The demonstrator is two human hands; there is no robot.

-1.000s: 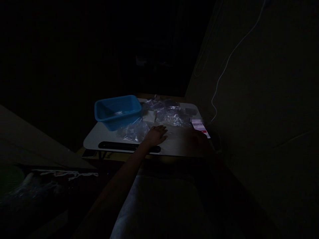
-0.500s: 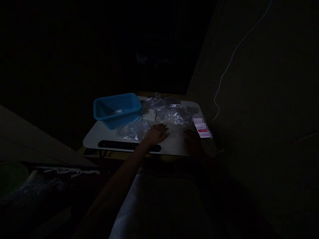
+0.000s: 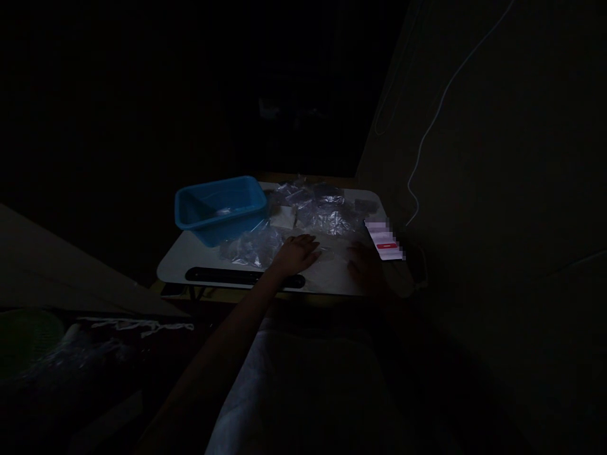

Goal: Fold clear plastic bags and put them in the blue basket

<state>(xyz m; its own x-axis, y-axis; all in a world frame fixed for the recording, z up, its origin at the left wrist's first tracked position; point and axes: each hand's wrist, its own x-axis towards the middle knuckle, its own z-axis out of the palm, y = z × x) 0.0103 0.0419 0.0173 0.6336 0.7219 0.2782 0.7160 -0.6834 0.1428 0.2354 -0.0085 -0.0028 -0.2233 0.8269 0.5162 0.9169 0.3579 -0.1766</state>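
Observation:
Palm down, my left hand (image 3: 294, 254) lies open with its fingers stretched out, beside crumpled clear plastic bags (image 3: 253, 248). A thin transparent piece lies by its fingertips on the white table (image 3: 327, 278). In deep shadow, my right hand (image 3: 364, 266) rests on the table's right part, its fingers apart and nothing visible in them. A lit phone (image 3: 385, 240) is just beyond it. More shiny clear plastic packaging (image 3: 327, 212) is heaped behind the hands. A small white packet (image 3: 283, 217) sits between the two heaps.
A blue plastic basin (image 3: 220, 212) with something shiny inside stands on the table's left. A black slot (image 3: 227, 275) runs along the front edge. A white cable (image 3: 439, 114) hangs at the right wall. At lower left are a green basket (image 3: 31, 338) and more plastic. The room is very dark.
The view has shifted slightly. My left hand has stayed flat in place. My right hand has moved very little, and its fingers show a bit more clearly.

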